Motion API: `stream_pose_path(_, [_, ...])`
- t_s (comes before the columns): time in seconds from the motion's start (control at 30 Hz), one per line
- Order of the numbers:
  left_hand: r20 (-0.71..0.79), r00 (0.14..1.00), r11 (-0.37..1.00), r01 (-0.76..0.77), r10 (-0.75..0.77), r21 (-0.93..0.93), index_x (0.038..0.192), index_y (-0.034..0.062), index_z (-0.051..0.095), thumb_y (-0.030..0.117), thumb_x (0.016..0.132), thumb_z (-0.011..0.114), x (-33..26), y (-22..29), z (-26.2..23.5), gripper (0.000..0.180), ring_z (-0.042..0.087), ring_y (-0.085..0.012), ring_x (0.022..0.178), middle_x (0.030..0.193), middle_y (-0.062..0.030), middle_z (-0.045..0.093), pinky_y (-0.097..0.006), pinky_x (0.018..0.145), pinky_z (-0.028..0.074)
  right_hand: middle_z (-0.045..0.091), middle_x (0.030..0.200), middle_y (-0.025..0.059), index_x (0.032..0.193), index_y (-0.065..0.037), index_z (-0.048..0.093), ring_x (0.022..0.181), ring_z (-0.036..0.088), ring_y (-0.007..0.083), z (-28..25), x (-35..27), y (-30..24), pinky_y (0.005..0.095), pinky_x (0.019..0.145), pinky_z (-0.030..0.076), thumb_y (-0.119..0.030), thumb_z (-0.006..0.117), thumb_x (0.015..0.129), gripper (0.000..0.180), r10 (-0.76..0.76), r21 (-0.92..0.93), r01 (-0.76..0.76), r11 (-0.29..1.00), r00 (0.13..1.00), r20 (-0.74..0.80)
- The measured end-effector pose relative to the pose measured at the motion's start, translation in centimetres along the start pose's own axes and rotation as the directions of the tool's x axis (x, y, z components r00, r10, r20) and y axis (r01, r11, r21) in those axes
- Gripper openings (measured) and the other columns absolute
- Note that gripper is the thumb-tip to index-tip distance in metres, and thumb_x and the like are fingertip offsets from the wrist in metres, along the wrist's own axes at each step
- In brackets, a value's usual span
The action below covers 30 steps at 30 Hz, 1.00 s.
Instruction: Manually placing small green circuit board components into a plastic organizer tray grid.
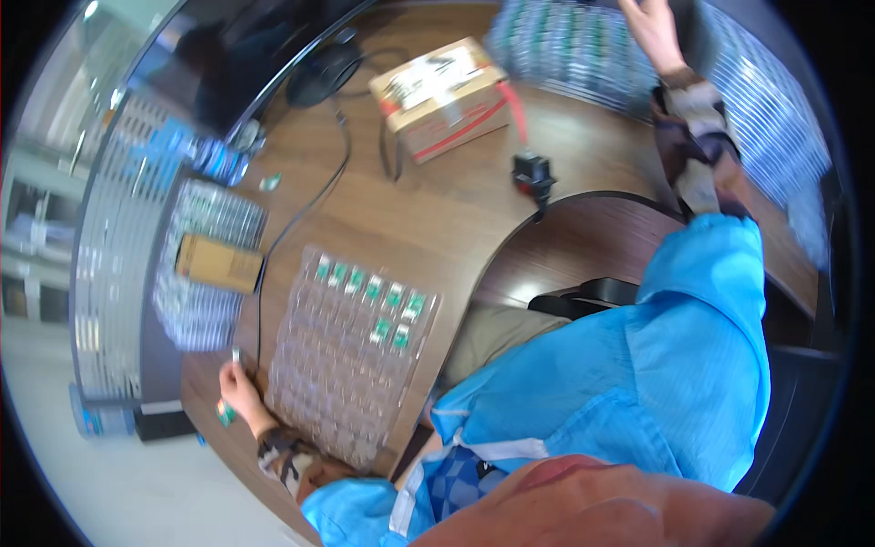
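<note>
My left hand (241, 394) is at the table's left edge, its fingertips pinched on a small white piece (237, 355). Right beside it lies a clear plastic tray (342, 374) with rows of pockets. Several small green-and-white circuit boards (375, 288) fill the tray's far row, and a couple sit in the row below. Another small green board (225, 412) lies by my left wrist. My right hand (653, 35) reaches to the far right, over stacked clear trays (574, 55). Its fingers look apart, with the tips partly cut off by the picture's edge.
A taped cardboard box (447, 100) stands at the back middle, with a black device (533, 178) on a red strap nearby. A small brown box (220, 263) rests on stacked trays (196, 314) at left. A black cable (310, 201) crosses the table near a water bottle (219, 162).
</note>
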<state>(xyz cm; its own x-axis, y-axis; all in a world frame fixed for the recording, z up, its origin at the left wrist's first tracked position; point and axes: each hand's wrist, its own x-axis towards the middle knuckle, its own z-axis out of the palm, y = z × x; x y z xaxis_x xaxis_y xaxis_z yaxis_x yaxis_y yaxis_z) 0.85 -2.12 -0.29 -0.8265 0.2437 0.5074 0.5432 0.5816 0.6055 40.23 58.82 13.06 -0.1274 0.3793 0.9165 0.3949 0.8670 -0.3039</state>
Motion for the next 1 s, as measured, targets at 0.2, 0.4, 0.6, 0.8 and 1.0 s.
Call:
stream_pose_path(0.2, [-0.012, 0.998, 0.998, 0.068, -0.068, 0.003, 0.081, 0.0007, 0.059, 0.017, 0.077, 0.057, 0.9, 1.7, 1.0, 0.017, 0.049, -0.0099, 0.061, 0.066, -0.0029, 0.056, -0.024, 0.059, 0.042, 0.054, 0.102, 0.0122, 0.092, -0.005, 0.057, 0.094, 0.052, 0.0249, 1.6, -3.4, -14.2, 0.0332, 0.078, 0.043, -0.014, 0.058, 0.075, 0.019, -0.407, 0.381, 0.305, 0.873, 0.886, 0.223])
stream_pose_path(0.4, [-0.036, 0.988, 0.987, 0.149, -0.147, 0.056, 0.079, 0.0064, 0.061, 0.025, 0.074, 0.058, 1.2, 1.9, 1.6, 0.019, 0.058, -0.02, 0.063, 0.068, -0.0085, 0.061, -0.03, 0.061, 0.044, 0.05, 0.104, 0.0103, 0.088, -0.005, 0.055, 0.095, 0.049, 0.0262, 7.0, -10.6, -23.9, 0.033, 0.078, 0.042, -0.007, 0.056, 0.073, 0.015, -0.619, 0.709, 0.061, 0.702, 0.544, 0.566])
stream_pose_path(0.6, [-0.065, 0.984, 0.982, 0.171, -0.166, 0.078, 0.078, 0.0088, 0.061, 0.026, 0.072, 0.059, 0.8, 2.2, 1.5, 0.018, 0.058, -0.0238, 0.064, 0.068, -0.0077, 0.061, -0.033, 0.06, 0.044, 0.055, 0.092, 0.01, 0.088, 0.0, 0.055, 0.083, 0.055, 0.0243, 14.3, -14.1, -27.9, 0.0295, 0.074, 0.043, -0.008, 0.053, 0.077, 0.014, -0.548, 0.744, -0.158, 0.649, 0.581, 0.602])
stream_pose_path(0.8, [-0.055, 0.977, 0.975, 0.208, -0.204, 0.08, 0.077, 0.0095, 0.062, 0.025, 0.072, 0.059, 0.8, 3.0, 1.3, 0.016, 0.058, -0.0239, 0.065, 0.069, -0.007, 0.061, -0.032, 0.06, 0.044, 0.055, 0.087, 0.0075, 0.09, 0.001, 0.055, 0.073, 0.053, 0.0153, 17.1, -15.7, -26.8, 0.0232, 0.066, 0.041, -0.011, 0.051, 0.082, 0.015, -0.478, 0.695, -0.231, 0.681, 0.578, 0.661])
stream_pose_path(1.0, [-0.068, 0.98, 0.975, 0.194, -0.188, 0.104, 0.077, 0.0097, 0.061, 0.025, 0.073, 0.058, 1.0, 2.9, 1.3, 0.017, 0.058, -0.0241, 0.066, 0.068, -0.0062, 0.061, -0.033, 0.06, 0.044, 0.055, 0.086, 0.0075, 0.089, 0.001, 0.056, 0.075, 0.054, 0.015, 15.8, -15.8, -26.5, 0.0241, 0.065, 0.043, -0.007, 0.053, 0.079, 0.013, -0.42, 0.669, -0.378, 0.64, 0.557, 0.717])
